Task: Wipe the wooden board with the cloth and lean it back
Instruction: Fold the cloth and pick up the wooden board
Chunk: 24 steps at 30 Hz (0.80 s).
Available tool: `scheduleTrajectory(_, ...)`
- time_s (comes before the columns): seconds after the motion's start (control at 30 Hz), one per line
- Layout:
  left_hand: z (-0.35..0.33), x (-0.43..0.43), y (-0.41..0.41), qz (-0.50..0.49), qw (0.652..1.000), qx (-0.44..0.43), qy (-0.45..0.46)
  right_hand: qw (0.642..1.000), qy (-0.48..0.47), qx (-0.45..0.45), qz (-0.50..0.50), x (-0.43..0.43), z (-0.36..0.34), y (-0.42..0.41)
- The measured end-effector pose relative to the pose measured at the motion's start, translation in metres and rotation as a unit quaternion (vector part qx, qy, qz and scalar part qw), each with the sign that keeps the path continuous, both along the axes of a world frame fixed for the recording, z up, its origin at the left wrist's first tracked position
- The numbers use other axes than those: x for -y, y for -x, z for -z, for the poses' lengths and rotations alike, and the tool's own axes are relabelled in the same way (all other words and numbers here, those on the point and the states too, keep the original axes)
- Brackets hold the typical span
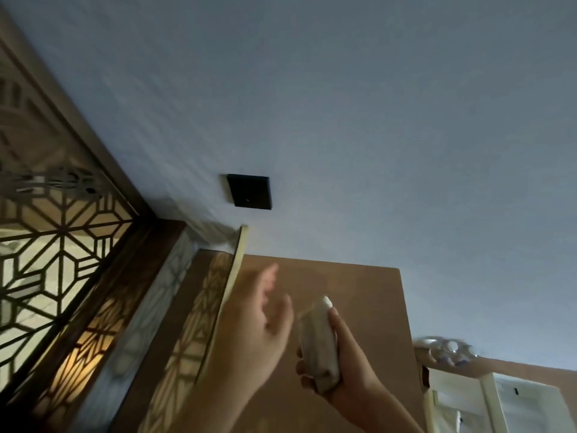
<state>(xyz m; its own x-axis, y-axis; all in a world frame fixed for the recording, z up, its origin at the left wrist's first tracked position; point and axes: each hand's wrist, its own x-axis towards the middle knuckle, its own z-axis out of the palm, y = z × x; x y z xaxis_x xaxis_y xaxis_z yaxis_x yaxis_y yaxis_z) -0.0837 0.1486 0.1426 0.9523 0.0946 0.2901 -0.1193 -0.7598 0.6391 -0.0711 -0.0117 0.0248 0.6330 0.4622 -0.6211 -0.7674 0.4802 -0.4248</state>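
Observation:
A large brown wooden board [359, 295] stands upright against the pale wall, its top edge near the middle of the view. My right hand [349, 367] is shut on a folded, light-coloured cloth [320, 345] and holds it in front of the board's face. My left hand [259, 326] hovers open, fingers spread and blurred, just left of the cloth and in front of the board. Whether the cloth touches the board is unclear. A second, thinner pale panel [232, 285] leans edge-on at the board's left side.
A black square switch plate [249, 191] sits on the wall [343, 104] above the board. A dark-framed lattice screen [56, 245] fills the left. At the lower right stand white framed pieces [499, 401] and a blurred silvery object [446, 348].

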Motion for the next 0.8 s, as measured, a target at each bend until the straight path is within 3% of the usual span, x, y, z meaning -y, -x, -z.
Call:
scheduleTrajectory(0.07, -0.006, -0.035, -0.008, -0.063, 0.994, 0.083, -0.04, 1.0, 0.009, -0.012, 0.017, -0.018, -0.003, 0.014)
scheduleTrajectory(0.1, -0.005, -0.049, -0.016, -0.084, 0.994, 0.062, -0.045, 0.999, 0.016, -0.018, 0.027, -0.027, -0.003, 0.021)
scheduleTrajectory(0.2, 0.012, -0.078, -0.044, -0.054, 0.987, -0.14, -0.057, 0.996, 0.053, -0.036, 0.065, -0.059, -0.008, 0.037)
scheduleTrajectory(0.33, 0.039, -0.085, -0.071, 0.047, 0.966, -0.236, 0.089, 0.989, 0.073, -0.046, 0.121, -0.104, -0.014, 0.055)
scheduleTrajectory(0.53, 0.045, -0.082, -0.071, 0.051, 0.978, -0.182, 0.089, 0.975, 0.135, -0.024, 0.174, -0.136, -0.022, 0.072)
scheduleTrajectory(0.6, 0.04, -0.085, -0.071, 0.062, 0.979, -0.179, 0.082, 0.975, 0.114, -0.042, 0.187, -0.137, -0.03, 0.074)
scheduleTrajectory(0.8, 0.017, -0.106, -0.072, 0.012, 0.96, -0.167, 0.223, 0.975, 0.127, -0.04, 0.181, -0.126, -0.046, 0.069)
